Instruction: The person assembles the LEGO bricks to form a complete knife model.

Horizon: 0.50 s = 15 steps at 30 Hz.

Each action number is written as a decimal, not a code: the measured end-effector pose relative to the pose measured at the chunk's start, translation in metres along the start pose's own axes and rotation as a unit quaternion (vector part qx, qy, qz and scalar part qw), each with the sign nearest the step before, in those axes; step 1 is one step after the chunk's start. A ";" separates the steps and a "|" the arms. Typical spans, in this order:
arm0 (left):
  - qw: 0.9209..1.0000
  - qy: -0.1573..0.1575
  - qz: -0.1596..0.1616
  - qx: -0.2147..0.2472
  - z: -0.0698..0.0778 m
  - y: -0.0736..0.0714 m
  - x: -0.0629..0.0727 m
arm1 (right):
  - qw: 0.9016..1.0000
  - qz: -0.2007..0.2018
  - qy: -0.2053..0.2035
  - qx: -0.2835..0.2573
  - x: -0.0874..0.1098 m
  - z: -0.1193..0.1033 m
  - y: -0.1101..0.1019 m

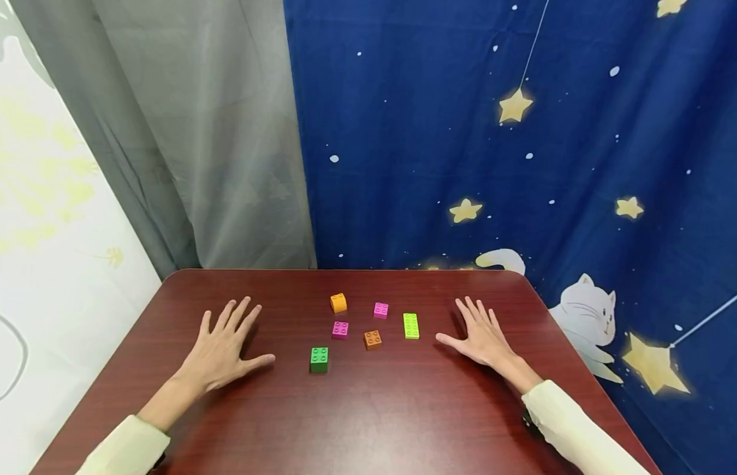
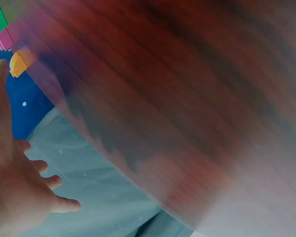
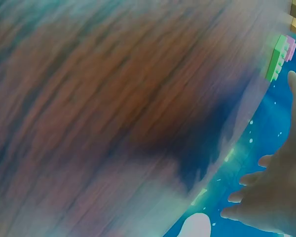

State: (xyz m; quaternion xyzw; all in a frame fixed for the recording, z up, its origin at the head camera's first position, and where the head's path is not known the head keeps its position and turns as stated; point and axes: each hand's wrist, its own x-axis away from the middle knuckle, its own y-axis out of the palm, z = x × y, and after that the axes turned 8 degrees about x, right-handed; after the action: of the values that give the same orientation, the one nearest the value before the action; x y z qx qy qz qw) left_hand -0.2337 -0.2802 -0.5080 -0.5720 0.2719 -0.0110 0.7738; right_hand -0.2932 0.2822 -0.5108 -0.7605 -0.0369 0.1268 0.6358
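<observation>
Several toy building bricks lie apart on a dark red-brown table [image 1: 368, 409]. Nearest my left hand [image 1: 216, 356] is a green brick [image 1: 319, 359], to the right of its thumb. A lime-green long brick [image 1: 411, 326] lies just left of my right hand [image 1: 478, 335]. Between them are an orange brick with a rounded side [image 1: 338, 303], a magenta brick [image 1: 340, 330], a pink brick [image 1: 381, 310] and a brown brick [image 1: 373, 340]. Both hands have spread fingers and hold nothing. In the left wrist view, the orange brick [image 2: 18, 64] shows beyond the thumb.
Behind the table's far edge hang a grey curtain [image 1: 214, 132] and a blue curtain [image 1: 404, 132] with stars and a white cat. A white patterned cloth or wall [image 1: 47, 231] stands at the left.
</observation>
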 end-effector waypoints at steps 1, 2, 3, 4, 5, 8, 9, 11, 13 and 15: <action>1.000 0.003 -0.001 0.000 0.001 0.000 0.000 | 1.000 0.000 -0.001 -0.001 0.000 -0.002 0.001; 1.000 0.006 -0.001 0.000 0.003 0.001 -0.001 | 1.000 0.000 -0.002 -0.001 -0.001 -0.003 0.001; 1.000 0.009 -0.001 0.000 0.005 0.001 -0.002 | 1.000 0.000 -0.003 -0.002 -0.001 -0.005 0.002; 1.000 0.011 -0.001 0.001 0.006 0.001 -0.002 | 1.000 0.001 -0.004 -0.002 -0.001 -0.007 0.002; 1.000 0.013 -0.001 0.001 0.008 0.002 -0.003 | 1.000 0.001 -0.006 -0.002 -0.002 -0.009 0.003; 1.000 0.018 -0.007 0.004 0.012 0.003 -0.005 | 1.000 0.001 -0.010 -0.001 -0.004 -0.014 0.003; 1.000 0.019 -0.009 0.006 0.014 0.004 -0.006 | 1.000 0.000 -0.012 -0.001 -0.004 -0.016 0.003; 1.000 0.022 -0.013 0.012 0.017 0.005 -0.007 | 1.000 -0.002 -0.015 -0.003 -0.006 -0.018 0.004; 0.999 0.026 -0.018 0.020 0.020 0.007 -0.008 | 1.000 -0.005 -0.018 -0.003 -0.007 -0.021 0.005; 0.999 0.028 -0.022 0.028 0.024 0.008 -0.010 | 1.000 -0.009 -0.019 -0.006 -0.008 -0.023 0.006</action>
State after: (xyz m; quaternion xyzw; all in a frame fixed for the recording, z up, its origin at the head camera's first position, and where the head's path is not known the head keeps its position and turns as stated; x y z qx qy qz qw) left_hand -0.2339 -0.2535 -0.5064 -0.5554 0.2807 -0.0516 0.7811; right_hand -0.2965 0.2573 -0.5120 -0.7614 -0.0564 0.1357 0.6313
